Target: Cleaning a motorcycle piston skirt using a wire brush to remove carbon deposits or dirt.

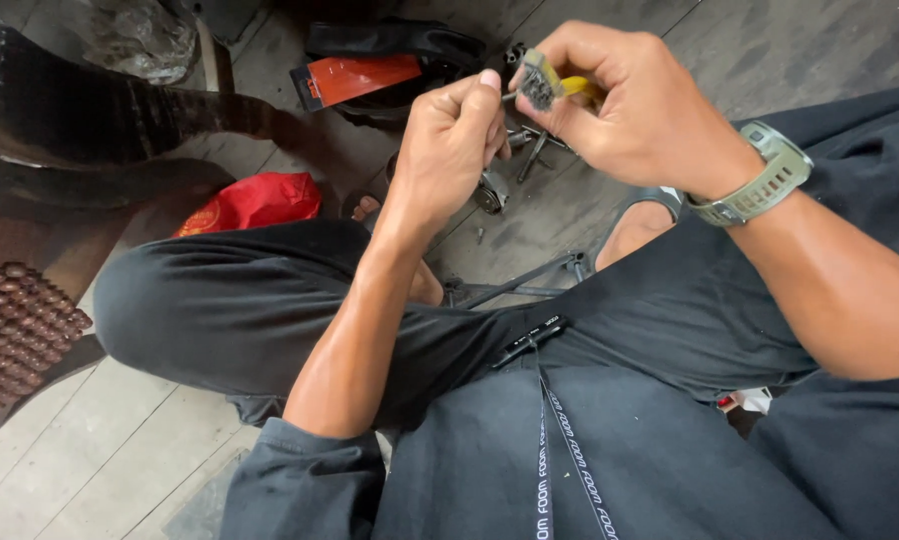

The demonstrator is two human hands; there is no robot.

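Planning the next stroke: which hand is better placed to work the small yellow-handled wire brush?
Right. The right hand already grips the small yellow-handled wire brush, bristles facing the left hand, which is closed beside it; whether it pinches anything is hidden.

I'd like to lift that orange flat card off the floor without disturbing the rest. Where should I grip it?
Probably pinch the orange card's dark left end from the left: that end sticks out over bare floor, while its right end lies against the black bag.

I see a small yellow-handled wire brush (pixel 545 82) with dark, grimy bristles, held raised over the floor, and a thin metal rod (pixel 511 96) meeting its bristles.
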